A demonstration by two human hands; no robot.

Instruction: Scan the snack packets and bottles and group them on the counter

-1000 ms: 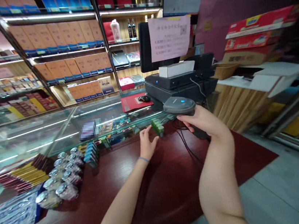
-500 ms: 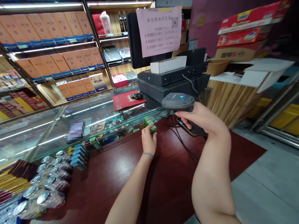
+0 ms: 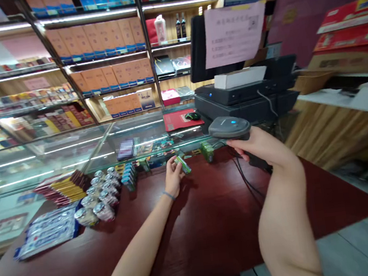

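Note:
My left hand [image 3: 173, 178] is closed around a small green pack [image 3: 183, 165], held tilted just above the dark red counter [image 3: 195, 227]. In my right hand [image 3: 262, 143] is a grey barcode scanner [image 3: 229, 126] with a blue light on top, my fingers wrapped round its handle. The scanner's head points left, above and to the right of the green pack. A short row of similar green packs [image 3: 207, 152] stands on the counter between my hands, near the glass case. What is printed on the held pack is too small to read.
Several lidded jars [image 3: 103, 210], small blue packs [image 3: 128, 177] and a blue-white bag [image 3: 50, 230] stand at the left. Behind are a glass display case [image 3: 103, 144] and a monitor [image 3: 197, 50] with a paper sign. A black cable [image 3: 246, 182] trails below the scanner.
My left hand has lifted one green pack from the row and moved it left. My right hand still holds the scanner. The view has turned left.

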